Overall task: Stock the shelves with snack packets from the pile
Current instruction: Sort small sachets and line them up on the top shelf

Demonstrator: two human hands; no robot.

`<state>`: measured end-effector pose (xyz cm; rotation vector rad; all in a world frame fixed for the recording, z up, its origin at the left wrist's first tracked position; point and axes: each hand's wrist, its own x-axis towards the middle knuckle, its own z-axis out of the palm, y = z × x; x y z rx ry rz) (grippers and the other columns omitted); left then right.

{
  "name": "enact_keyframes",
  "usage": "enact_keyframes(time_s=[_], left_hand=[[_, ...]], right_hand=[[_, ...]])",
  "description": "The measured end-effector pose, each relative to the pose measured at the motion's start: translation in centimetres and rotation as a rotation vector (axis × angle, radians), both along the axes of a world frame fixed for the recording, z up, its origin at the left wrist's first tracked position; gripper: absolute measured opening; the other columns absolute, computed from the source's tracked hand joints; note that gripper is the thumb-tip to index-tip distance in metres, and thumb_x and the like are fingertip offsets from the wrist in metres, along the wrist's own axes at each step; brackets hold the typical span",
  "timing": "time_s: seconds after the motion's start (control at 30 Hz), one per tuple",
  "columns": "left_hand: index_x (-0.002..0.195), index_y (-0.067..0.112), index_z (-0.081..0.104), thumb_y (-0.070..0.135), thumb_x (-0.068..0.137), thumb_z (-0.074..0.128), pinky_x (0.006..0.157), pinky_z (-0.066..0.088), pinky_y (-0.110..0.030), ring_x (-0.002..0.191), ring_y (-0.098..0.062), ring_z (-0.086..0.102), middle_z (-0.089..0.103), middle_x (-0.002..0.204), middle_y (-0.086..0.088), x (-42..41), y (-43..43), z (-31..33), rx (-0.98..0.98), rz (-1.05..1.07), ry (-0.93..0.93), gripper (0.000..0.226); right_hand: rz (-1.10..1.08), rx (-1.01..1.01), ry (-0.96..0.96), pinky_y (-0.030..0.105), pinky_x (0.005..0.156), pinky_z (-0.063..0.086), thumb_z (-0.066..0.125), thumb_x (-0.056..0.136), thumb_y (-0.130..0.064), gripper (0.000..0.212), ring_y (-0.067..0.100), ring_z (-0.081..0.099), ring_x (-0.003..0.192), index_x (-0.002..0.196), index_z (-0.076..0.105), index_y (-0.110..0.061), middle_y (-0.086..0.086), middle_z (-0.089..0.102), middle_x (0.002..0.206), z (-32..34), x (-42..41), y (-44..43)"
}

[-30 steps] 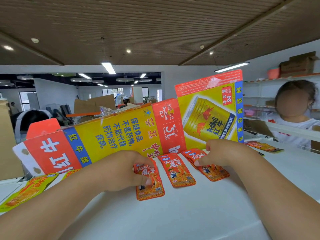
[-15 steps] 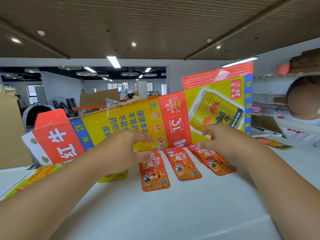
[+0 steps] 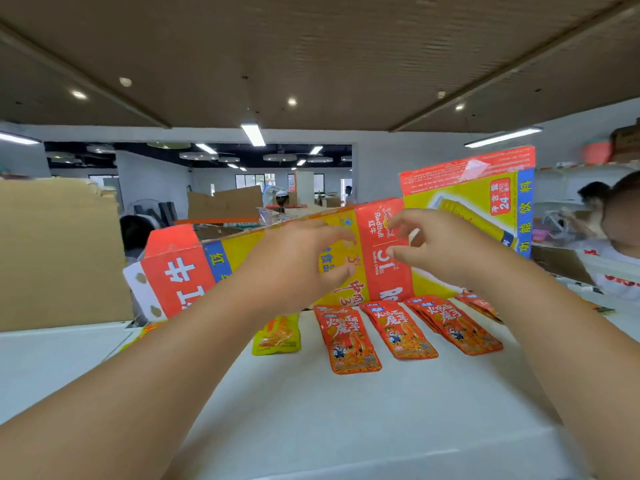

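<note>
Just above the snack row, both hands are hovering empty

Both forearms are reaching forward over the white shelf (image 3: 346, 427), with the hands hanging in the air in front of the flattened Red Bull carton (image 3: 384, 282). The left hand (image 3: 301, 261) is sitting before the carton's yellow panel. Its wrist is bent and its fingers are loosely curled over the thumb, gripping nothing. The right hand (image 3: 440, 247) is hanging before the carton's red band, with fingers spread and relaxed and nothing between them. The two hands are staying apart with a narrow gap between them, and motion blur is softening the fingertips.

At the foot of the carton, red snack packets are lying flat on the shelf, below both hands and touching neither. The left packet (image 3: 349, 337), the middle packet (image 3: 398, 330) and the right stack (image 3: 453, 323) are lying side by side. Each is running lengthwise away from the carton, with its blue-tabbed top toward the carton and its near end drifting rightward. A further red packet (image 3: 479, 304) is lying by the carton's right end. A yellow packet (image 3: 277, 336) is lying left of the red row, at the carton's foot, partly behind the left forearm. A person in a white top (image 3: 613, 261) is standing beyond the carton's right end.
</note>
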<state>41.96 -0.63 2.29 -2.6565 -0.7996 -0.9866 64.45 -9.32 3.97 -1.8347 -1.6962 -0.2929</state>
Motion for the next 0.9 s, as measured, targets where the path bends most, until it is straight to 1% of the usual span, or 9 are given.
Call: enact_keyframes(time_s=[0.1, 0.2, 0.3, 0.4, 0.53, 0.63, 0.67, 0.77, 0.9], left_hand=[[0.141, 0.042, 0.054, 0.055, 0.093, 0.061, 0.103, 0.043, -0.032, 0.131, -0.011, 0.05, 0.057, 0.141, 0.016, -3.5, -0.4, 2.2, -0.002, 0.015, -0.067, 0.049], [0.133, 0.044, 0.059, 0.055, 0.092, 0.062, 0.098, 0.049, -0.035, 0.119, -0.009, 0.058, 0.062, 0.129, 0.018, -8.8, 0.0, 4.1, -0.007, 0.063, -0.096, 0.043], [0.126, 0.046, 0.061, 0.059, 0.086, 0.059, 0.095, 0.053, -0.039, 0.111, -0.006, 0.061, 0.065, 0.121, 0.021, -15.6, 0.8, 5.3, -0.051, 0.091, -0.178, 0.042], [0.131, 0.04, 0.061, 0.049, 0.094, 0.064, 0.096, 0.048, -0.032, 0.115, -0.005, 0.056, 0.062, 0.128, 0.018, -22.8, 1.9, 5.8, -0.096, 0.168, -0.189, 0.038], [0.13, 0.042, 0.061, 0.048, 0.095, 0.064, 0.099, 0.048, -0.032, 0.115, -0.002, 0.056, 0.06, 0.128, 0.021, -33.6, 3.8, 5.4, -0.163, 0.277, -0.196, 0.036], [0.128, 0.045, 0.061, 0.053, 0.092, 0.063, 0.099, 0.05, -0.037, 0.114, -0.004, 0.058, 0.062, 0.124, 0.022, -41.7, 5.6, 4.7, -0.192, 0.391, -0.182, 0.037], [0.129, 0.046, 0.061, 0.055, 0.092, 0.063, 0.1, 0.051, -0.038, 0.115, -0.005, 0.058, 0.062, 0.124, 0.023, -43.9, 6.1, 4.5, -0.203, 0.425, -0.173, 0.038], [0.129, 0.046, 0.061, 0.056, 0.092, 0.063, 0.096, 0.052, -0.037, 0.111, -0.008, 0.059, 0.062, 0.121, 0.022, -51.0, 7.6, 3.4, -0.262, 0.5, -0.156, 0.039], [0.124, 0.041, 0.065, 0.05, 0.093, 0.065, 0.091, 0.051, -0.034, 0.107, -0.011, 0.06, 0.064, 0.116, 0.016, -57.9, 8.9, 1.7, -0.347, 0.506, -0.159, 0.033]], right_hand=[[0.066, 0.04, -0.014, 0.036, 0.08, 0.053, 0.069, 0.09, -0.048, 0.032, 0.007, 0.059, 0.094, 0.12, 0.059, -0.038, -0.014, 0.061, 0.108, 2.1, -4.1, 0.6], [0.112, 0.067, -0.062, 0.039, 0.084, 0.054, 0.068, 0.09, -0.048, 0.032, 0.011, 0.061, 0.095, 0.119, 0.06, -0.038, -0.015, 0.062, 0.11, 3.7, -9.0, 1.9], [0.18, 0.072, -0.071, 0.034, 0.075, 0.053, 0.067, 0.091, -0.048, 0.03, 0.011, 0.062, 0.091, 0.118, 0.06, -0.039, -0.014, 0.06, 0.108, 4.6, -14.7, 3.4], [0.231, 0.08, -0.082, 0.031, 0.074, 0.047, 0.066, 0.091, -0.049, 0.029, 0.007, 0.059, 0.092, 0.118, 0.06, -0.04, -0.017, 0.059, 0.105, 4.9, -20.7, 5.2], [0.298, 0.058, -0.1, 0.028, 0.069, 0.045, 0.066, 0.092, -0.047, 0.031, -0.003, 0.055, 0.086, 0.121, 0.06, -0.039, -0.024, 0.054, 0.093, 5.1, -30.1, 8.4], [0.34, 0.001, -0.124, 0.026, 0.061, 0.045, 0.065, 0.093, -0.045, 0.025, 0.004, 0.059, 0.079, 0.115, 0.062, -0.036, -0.02, 0.057, 0.095, 5.0, -37.8, 11.2], [0.353, -0.019, -0.129, 0.026, 0.062, 0.046, 0.065, 0.093, -0.045, 0.024, 0.007, 0.061, 0.081, 0.114, 0.061, -0.036, -0.018, 0.059, 0.1, 4.9, -40.2, 11.8], [0.408, -0.061, -0.153, 0.027, 0.077, 0.045, 0.067, 0.092, -0.045, 0.035, 0.011, 0.06, 0.097, 0.123, 0.061, -0.031, -0.012, 0.061, 0.116, 4.2, -47.8, 15.2], [0.465, -0.141, -0.149, 0.029, 0.088, 0.046, 0.068, 0.092, -0.042, 0.039, 0.015, 0.058, 0.104, 0.128, 0.062, -0.027, -0.01, 0.059, 0.114, 2.6, -55.8, 18.4]])
